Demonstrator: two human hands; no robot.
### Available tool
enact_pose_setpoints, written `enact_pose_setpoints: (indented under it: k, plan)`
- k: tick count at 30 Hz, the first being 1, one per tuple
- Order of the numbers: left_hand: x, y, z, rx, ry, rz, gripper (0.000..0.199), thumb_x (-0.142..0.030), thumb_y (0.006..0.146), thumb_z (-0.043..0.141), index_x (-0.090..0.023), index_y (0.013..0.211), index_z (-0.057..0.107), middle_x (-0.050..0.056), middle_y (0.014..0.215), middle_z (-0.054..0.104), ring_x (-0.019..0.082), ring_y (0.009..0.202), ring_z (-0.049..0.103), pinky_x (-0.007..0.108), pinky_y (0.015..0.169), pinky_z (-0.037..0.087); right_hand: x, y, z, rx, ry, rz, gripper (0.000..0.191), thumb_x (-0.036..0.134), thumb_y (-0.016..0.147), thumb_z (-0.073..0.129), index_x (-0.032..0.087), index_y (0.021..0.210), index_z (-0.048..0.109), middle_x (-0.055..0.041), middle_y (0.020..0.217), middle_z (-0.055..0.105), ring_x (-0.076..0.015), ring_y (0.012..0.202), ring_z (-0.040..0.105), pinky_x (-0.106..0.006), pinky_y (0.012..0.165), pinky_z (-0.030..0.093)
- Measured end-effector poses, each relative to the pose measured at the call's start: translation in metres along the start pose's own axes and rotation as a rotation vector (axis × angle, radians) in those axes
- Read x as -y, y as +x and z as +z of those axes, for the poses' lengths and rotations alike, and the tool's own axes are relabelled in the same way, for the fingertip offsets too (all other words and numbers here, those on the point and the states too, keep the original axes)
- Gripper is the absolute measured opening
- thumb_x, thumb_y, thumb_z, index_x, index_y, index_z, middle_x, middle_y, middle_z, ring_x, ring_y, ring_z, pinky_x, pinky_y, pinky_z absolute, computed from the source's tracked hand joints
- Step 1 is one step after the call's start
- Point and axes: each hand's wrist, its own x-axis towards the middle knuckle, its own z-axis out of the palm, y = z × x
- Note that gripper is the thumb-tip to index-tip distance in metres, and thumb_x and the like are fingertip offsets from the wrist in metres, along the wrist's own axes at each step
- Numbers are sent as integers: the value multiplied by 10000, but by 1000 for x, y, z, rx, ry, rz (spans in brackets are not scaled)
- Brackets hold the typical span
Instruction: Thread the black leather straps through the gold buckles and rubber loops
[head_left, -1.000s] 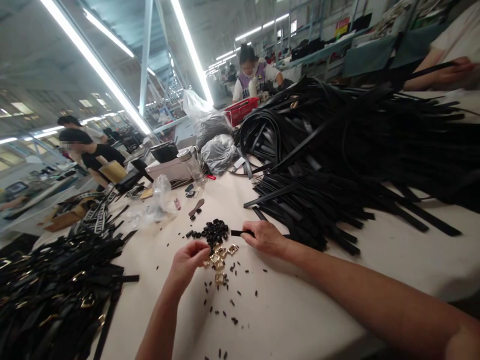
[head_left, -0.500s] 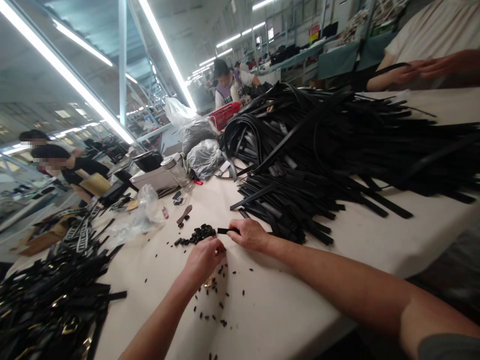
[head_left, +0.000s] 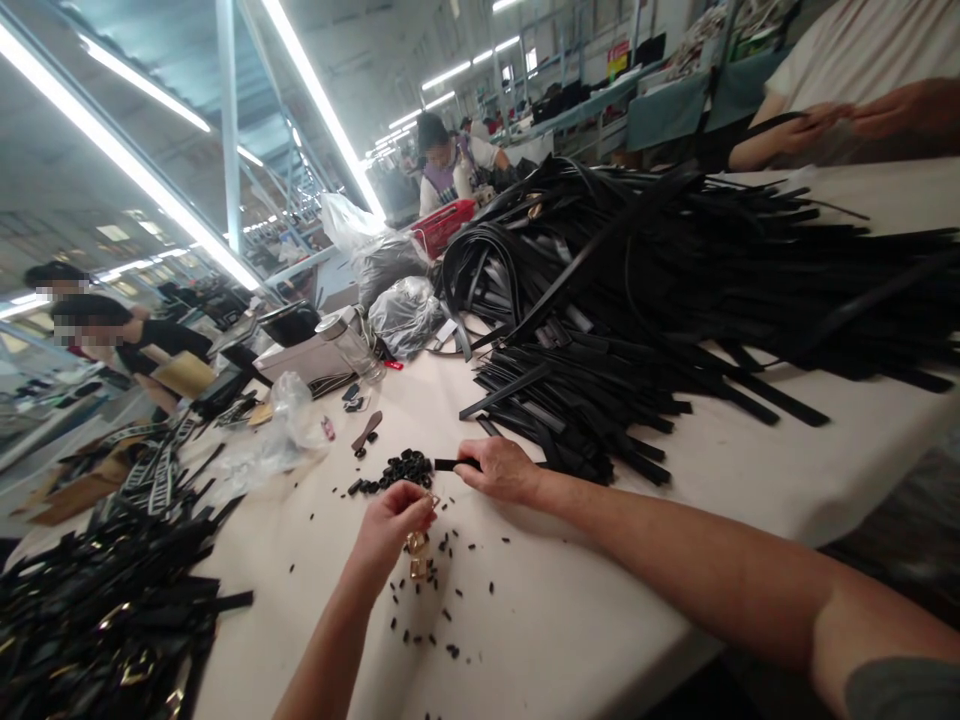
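My right hand [head_left: 499, 468] is closed on a black strap [head_left: 448, 465], whose short end points left. Just to its left, my left hand [head_left: 401, 508] pinches a small gold buckle [head_left: 432, 502]. Below that hand, more gold buckles [head_left: 418, 568] lie on the pale table [head_left: 570, 600]. A heap of small black loops [head_left: 405, 468] sits beyond my left hand. Several tiny black pieces are scattered nearer to me.
A big pile of black straps [head_left: 600, 260] covers the table's right side. Finished-looking straps with gold buckles [head_left: 97, 600] lie at left. Plastic bags [head_left: 405, 310], a glass jar [head_left: 351, 345] and a box stand behind. A co-worker's hands [head_left: 847, 120] hold a strap at upper right.
My left hand has moved slightly left and turned, and the gold buckle between its fingers now shows. More of the gold buckles below it are visible. My right hand has stayed on the strap.
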Motion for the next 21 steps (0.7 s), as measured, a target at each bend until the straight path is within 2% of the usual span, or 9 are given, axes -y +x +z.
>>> enact_pose_setpoints:
  k: [3, 8, 15, 21]
  plan:
    - [6, -7, 6, -105, -335, -72, 392, -410, 578, 878, -136, 762, 666, 27, 703, 640, 114, 641, 599, 170, 561, 465, 0, -1, 0, 4, 2, -1, 158, 290, 843, 559, 200, 863, 687, -31, 764, 675, -160, 695, 560, -259, 601, 309]
    - [18, -8, 16, -217, -566, -100, 489, -352, 444, 952, -145, 797, 684, 1, 739, 642, 59, 578, 575, 107, 499, 470, -1, -2, 3, -20, 35, -17, 138, 283, 824, 568, 195, 823, 675, -20, 721, 656, -143, 654, 526, -251, 587, 296]
    - [16, -8, 21, -255, -672, -64, 425, -268, 436, 954, -138, 693, 641, -15, 741, 634, 57, 603, 591, 114, 584, 510, -1, -2, 8, -36, 241, -36, 122, 248, 816, 570, 166, 766, 645, 16, 632, 595, -105, 584, 489, -223, 563, 318]
    - [19, -10, 28, -220, -659, -54, 377, -265, 488, 933, -140, 732, 674, -1, 763, 631, 75, 640, 585, 132, 599, 508, 8, -11, 20, 105, 617, 22, 163, 309, 818, 592, 153, 826, 638, 29, 619, 585, -80, 506, 482, -184, 486, 360]
